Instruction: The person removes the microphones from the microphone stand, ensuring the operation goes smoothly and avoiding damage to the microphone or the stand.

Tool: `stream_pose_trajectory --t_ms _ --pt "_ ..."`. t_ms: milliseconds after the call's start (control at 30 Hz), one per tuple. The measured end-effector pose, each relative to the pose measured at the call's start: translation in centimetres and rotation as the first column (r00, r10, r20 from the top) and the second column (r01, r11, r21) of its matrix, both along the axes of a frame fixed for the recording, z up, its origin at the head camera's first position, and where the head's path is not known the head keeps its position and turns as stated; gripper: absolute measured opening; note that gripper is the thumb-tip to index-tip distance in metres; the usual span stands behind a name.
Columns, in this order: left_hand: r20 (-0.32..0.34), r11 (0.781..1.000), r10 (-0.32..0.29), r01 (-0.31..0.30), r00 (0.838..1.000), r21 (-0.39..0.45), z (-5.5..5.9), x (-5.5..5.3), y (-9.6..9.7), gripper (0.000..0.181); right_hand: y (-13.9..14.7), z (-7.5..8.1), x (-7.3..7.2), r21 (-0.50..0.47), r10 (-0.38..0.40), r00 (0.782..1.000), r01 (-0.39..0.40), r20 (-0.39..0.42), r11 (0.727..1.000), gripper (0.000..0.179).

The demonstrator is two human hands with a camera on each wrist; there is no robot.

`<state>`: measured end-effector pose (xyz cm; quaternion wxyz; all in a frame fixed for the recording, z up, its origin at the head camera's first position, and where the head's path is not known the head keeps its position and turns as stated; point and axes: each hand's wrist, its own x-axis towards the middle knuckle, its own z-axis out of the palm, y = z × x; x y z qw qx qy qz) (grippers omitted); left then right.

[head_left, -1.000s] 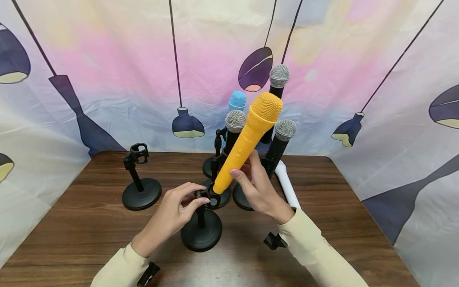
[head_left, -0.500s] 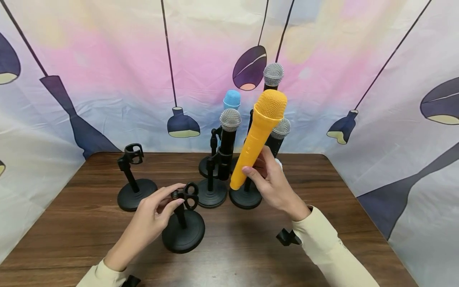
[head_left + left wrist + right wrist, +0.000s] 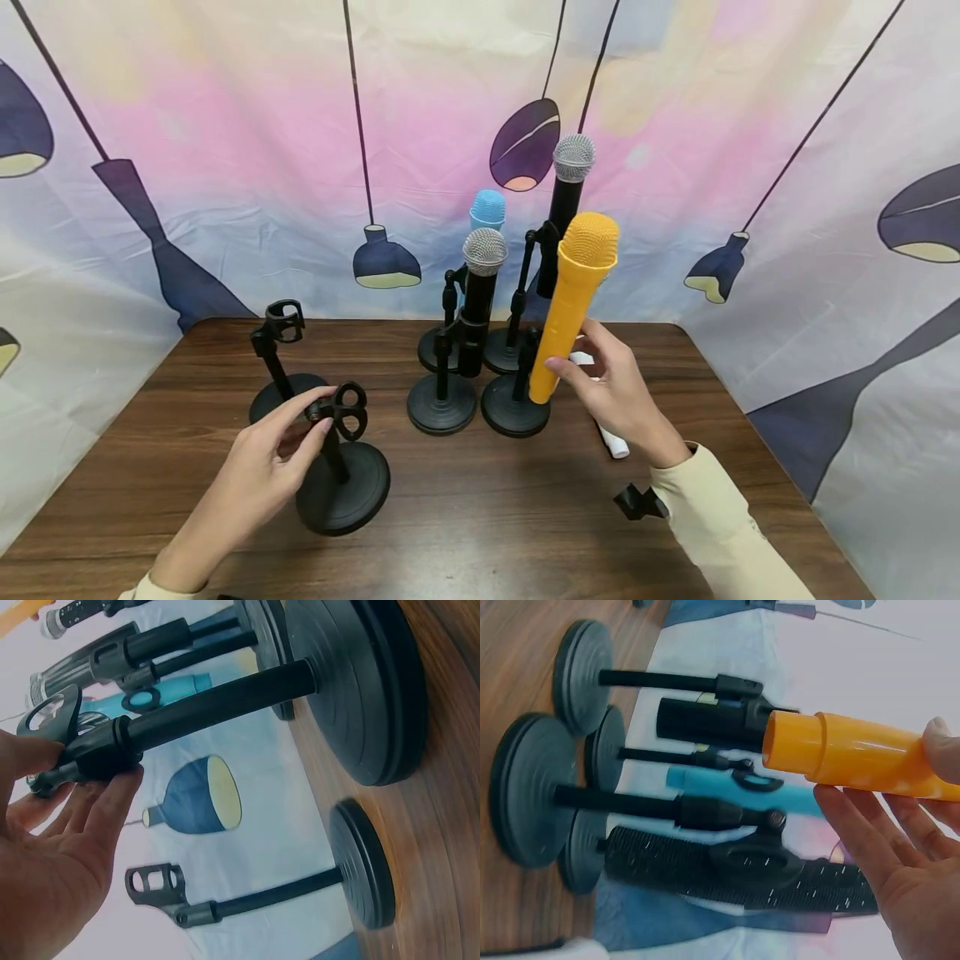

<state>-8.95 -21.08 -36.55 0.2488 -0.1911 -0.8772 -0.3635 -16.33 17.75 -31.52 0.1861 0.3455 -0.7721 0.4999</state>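
My left hand (image 3: pixel 247 479) pinches the joint below the clip of a black desktop microphone stand (image 3: pixel 360 496). The stand's round base rests on the table, and its ringed clip holds nothing. In the left wrist view, thumb and fingers lie around the joint at the top of the stand's pole (image 3: pixel 225 697). My right hand (image 3: pixel 622 396) holds a yellow microphone (image 3: pixel 570 312) by its lower handle, tilted with the mesh head up. The right wrist view shows the yellow handle (image 3: pixel 870 754) between thumb and fingers, its lower end apart from the stands behind.
A second stand (image 3: pixel 273 367) with a bare clip is at the left. Mid-table, stands hold a silver-headed black microphone (image 3: pixel 476 312), a blue one (image 3: pixel 487 208), another black one (image 3: pixel 566 200) and a speckled one (image 3: pixel 742 870). A white handle (image 3: pixel 615 442) lies behind my right hand.
My left hand has moved the stand leftward across the table, away from the other stands. My right hand has carried the yellow microphone rightward, away from that stand's clip.
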Motion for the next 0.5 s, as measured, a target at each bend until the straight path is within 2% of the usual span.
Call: stream_pose_trajectory --t_ms 100,300,500 --pt "0.019 1.0 0.026 -0.027 0.999 0.004 0.0 0.2 -0.4 0.049 0.8 -0.4 0.0 -0.006 -0.014 1.0 0.014 0.019 1.0 0.049" --pt "0.073 0.996 0.078 -0.081 0.994 0.042 0.1 0.6 -1.1 0.047 2.3 -1.3 0.0 0.03 -0.119 0.993 0.118 0.027 0.993 0.046" --pt "0.068 0.988 0.142 -0.146 0.988 0.055 0.2 0.9 -1.9 0.042 3.8 -2.0 0.1 0.104 -0.217 0.974 0.21 0.064 0.972 0.045"
